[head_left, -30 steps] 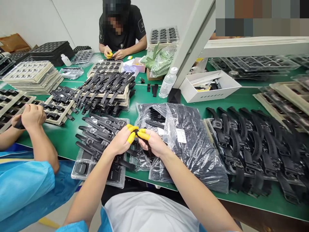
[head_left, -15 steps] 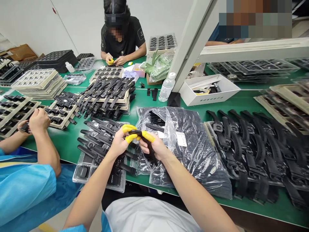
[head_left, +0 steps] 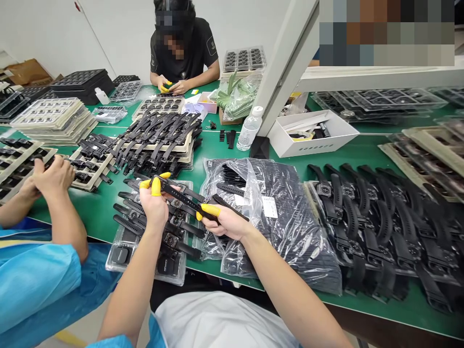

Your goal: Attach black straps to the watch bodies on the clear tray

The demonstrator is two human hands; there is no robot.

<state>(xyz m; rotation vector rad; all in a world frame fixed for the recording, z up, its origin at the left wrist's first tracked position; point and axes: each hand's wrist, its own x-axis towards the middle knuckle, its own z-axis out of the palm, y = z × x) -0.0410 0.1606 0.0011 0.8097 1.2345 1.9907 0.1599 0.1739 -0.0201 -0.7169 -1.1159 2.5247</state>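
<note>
My left hand (head_left: 155,200), with yellow finger covers, grips one end of a black strap (head_left: 179,195). The strap slants down to the right into my right hand (head_left: 221,220), whose covered thumb and finger pinch it. Further black strap pieces stick out past my right palm. Under my hands lies a clear tray (head_left: 174,278) with black watches and straps (head_left: 126,224) piled on it. Beside my right hand is a clear plastic bag (head_left: 286,217) full of black straps, with a white label.
Rows of strapped watches (head_left: 384,217) lie at the right. Behind stand a bottle (head_left: 250,128), a white box (head_left: 315,140) and another watch pile (head_left: 155,140). A person in black (head_left: 184,53) sits opposite; another person's hands (head_left: 54,176) work at the left.
My left hand has moved left and up, away from my right hand, with the strap now stretched between them. The neighbour's hands at the left have come together over the tray.
</note>
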